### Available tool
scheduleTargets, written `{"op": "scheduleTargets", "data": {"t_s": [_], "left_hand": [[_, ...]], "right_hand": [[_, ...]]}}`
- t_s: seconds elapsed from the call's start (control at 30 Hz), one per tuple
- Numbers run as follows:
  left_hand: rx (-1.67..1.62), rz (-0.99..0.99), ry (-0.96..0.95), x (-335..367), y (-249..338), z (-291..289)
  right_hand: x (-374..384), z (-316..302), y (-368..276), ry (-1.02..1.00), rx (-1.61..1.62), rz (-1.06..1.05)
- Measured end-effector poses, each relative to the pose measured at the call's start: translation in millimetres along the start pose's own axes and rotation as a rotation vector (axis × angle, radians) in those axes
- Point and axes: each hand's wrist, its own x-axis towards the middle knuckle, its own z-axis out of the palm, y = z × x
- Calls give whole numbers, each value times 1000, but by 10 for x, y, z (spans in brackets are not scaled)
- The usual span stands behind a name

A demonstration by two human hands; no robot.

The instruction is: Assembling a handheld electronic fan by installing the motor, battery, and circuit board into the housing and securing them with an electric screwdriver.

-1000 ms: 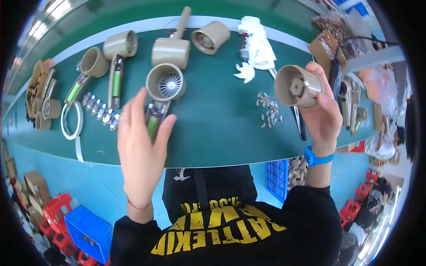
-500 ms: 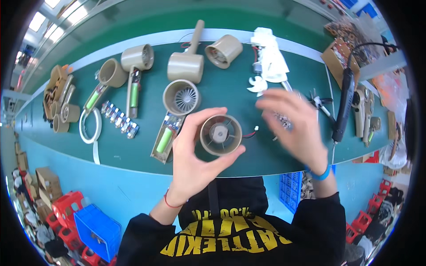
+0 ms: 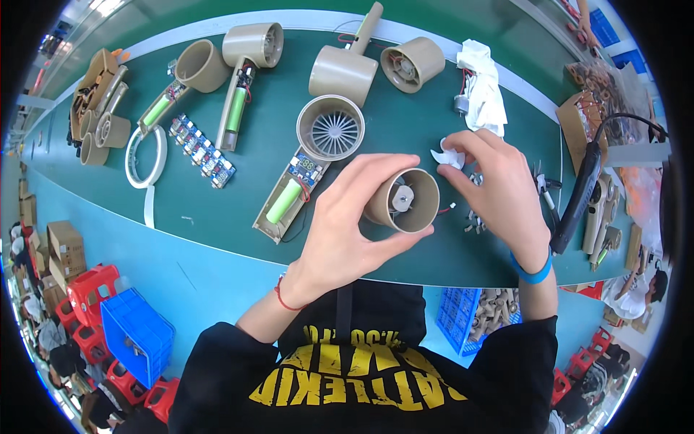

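My left hand (image 3: 334,218) is wrapped round a beige cylindrical fan housing (image 3: 426,208), its open end tilted up toward the right. Inside the housing sits a metal motor (image 3: 402,198), and a thin lead with a small white plug comes out on the right. Between the fingertips of my right hand (image 3: 500,189) is a white fan blade (image 3: 448,157), a little above and to the right of the housing. Beyond my left hand lies an opened handheld fan (image 3: 300,123) with a finned grille, a green battery and a circuit board in its handle.
Several beige fan bodies (image 3: 202,66) lie across the green table (image 3: 238,181). A circuit board strip (image 3: 202,150) and a tape roll (image 3: 131,160) are at the left. White cloth (image 3: 486,90) lies far right of middle, and a black electric screwdriver (image 3: 575,202) stands at the right.
My right hand has taken hold of the white fan blade, which lay on the table. The housing in my left hand has moved right and tilted. The whole view has shifted.
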Motion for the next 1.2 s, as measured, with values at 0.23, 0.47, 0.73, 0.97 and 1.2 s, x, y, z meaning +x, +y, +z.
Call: {"op": "scheduleTargets", "data": {"t_s": [0.23,0.47,0.73,0.97,1.2], "left_hand": [[17,-62,-19,-41,69,-67],[28,-61,-66,-104,142,-75],[-55,-64,-40,-157,62,-63],[-80,-67,-52,-222,45,-79],[85,110,64,91,416,-209]], "right_hand": [[-47,-290,-123,158,680,77],[397,-932,-623,521,937,-81],[61,-520,-586,621,190,-961],[-96,-203,-537,278,461,-686],[66,-572,-462,231,696,-562]]}}
